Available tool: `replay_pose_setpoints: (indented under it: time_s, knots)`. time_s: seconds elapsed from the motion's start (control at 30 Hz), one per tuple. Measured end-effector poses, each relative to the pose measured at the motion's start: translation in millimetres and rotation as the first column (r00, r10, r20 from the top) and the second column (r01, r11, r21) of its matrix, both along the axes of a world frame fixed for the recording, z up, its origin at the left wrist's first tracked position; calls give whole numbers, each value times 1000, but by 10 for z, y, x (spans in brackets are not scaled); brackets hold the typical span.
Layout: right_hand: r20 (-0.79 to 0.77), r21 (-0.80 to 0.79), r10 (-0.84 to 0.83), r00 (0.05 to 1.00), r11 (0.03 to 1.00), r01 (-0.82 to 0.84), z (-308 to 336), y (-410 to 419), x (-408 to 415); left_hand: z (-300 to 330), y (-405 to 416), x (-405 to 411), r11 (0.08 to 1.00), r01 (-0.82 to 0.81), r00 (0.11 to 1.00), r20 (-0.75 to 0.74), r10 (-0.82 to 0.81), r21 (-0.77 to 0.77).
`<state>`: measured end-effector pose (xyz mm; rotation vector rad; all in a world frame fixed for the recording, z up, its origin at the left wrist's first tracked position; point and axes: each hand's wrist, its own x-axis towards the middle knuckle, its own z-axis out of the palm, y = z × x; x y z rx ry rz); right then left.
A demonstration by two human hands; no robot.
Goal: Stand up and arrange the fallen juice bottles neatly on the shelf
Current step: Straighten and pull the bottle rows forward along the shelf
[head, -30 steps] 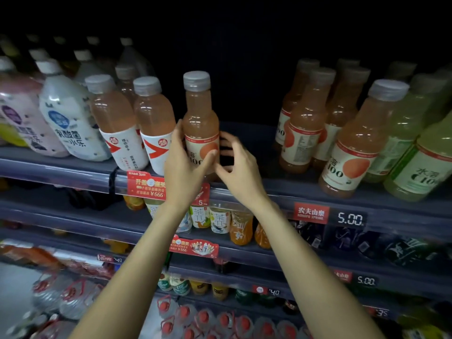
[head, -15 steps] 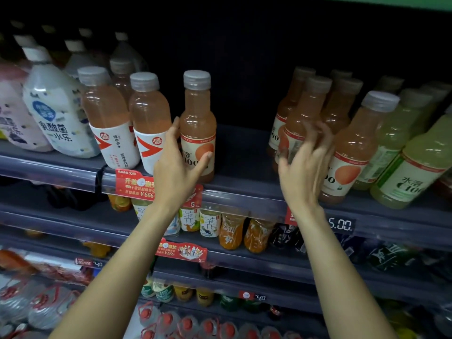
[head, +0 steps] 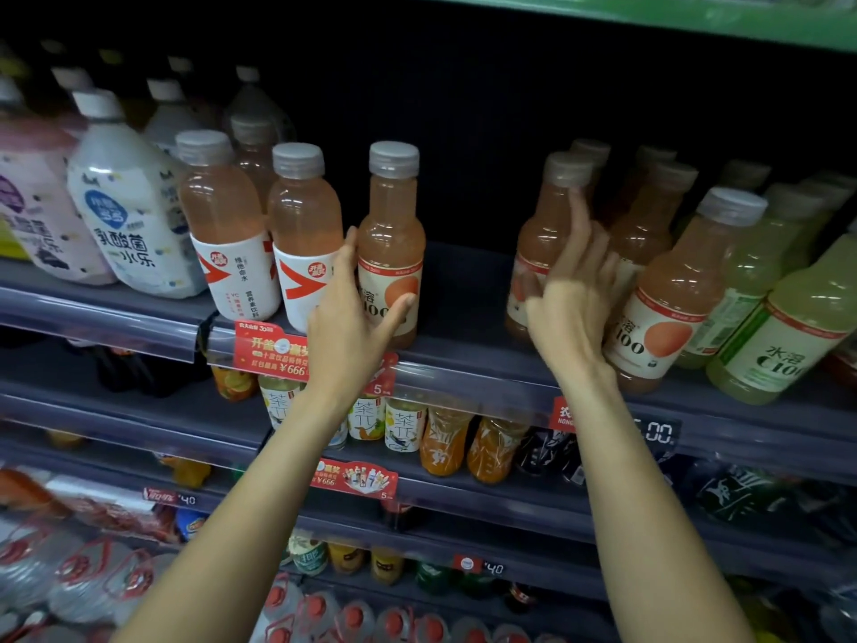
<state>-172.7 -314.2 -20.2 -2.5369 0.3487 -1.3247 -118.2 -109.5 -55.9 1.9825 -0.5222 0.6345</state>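
While my left hand point(head: 351, 313) steadies the single peach juice bottle point(head: 392, 243) standing upright near the front of the shelf point(head: 468, 364), I judge the step in hand to be filling the bare gap to its right. That bottle sits just beside the white-sleeved bottles point(head: 303, 234) on its left, my thumb on its label and my fingers point(head: 348, 245) wrapped round its left side, a loose brace more than a firm clamp.

My right hand point(head: 568, 294) is well apart from the left, raised with fingers spread and not yet closed, its fingertips touching the shoulder of the front bottle point(head: 540, 243) in the right-hand group of peach bottles. These lean a little in this wide view; whether any truly lies fallen I cannot tell.

Next, I think, the right hand must close round that bottle's body and bring it left, setting it upright beside the one I hold. Both forearms reach up and forward, wrists extended.
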Motion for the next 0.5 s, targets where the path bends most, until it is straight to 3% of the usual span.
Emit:
replay_pose_setpoints:
  time_s: [0.03, 0.1, 0.2, 0.37, 0.5]
  knots:
    - [2, 106, 131, 991, 986, -130, 0, 14, 23, 8, 0, -25, 1000, -11, 1000, 4, 11, 11]
    - [1, 353, 427, 904, 846, -399, 17, 28, 88, 29, 3, -53, 998, -39, 999, 1, 39, 42]
    - [-48, 521, 628, 777, 679, -517, 85, 104, 275, 42, 15, -72, 995, -67, 998, 4, 67, 78]
    - [5, 661, 691, 723, 540, -521, 124, 192, 560, 56, 29, -70, 994, -77, 997, 8, 77, 78]
    - [26, 664, 709, 704, 515, -543, 132, 281, 731, 47, 25, -62, 993, -81, 997, 20, 79, 87]
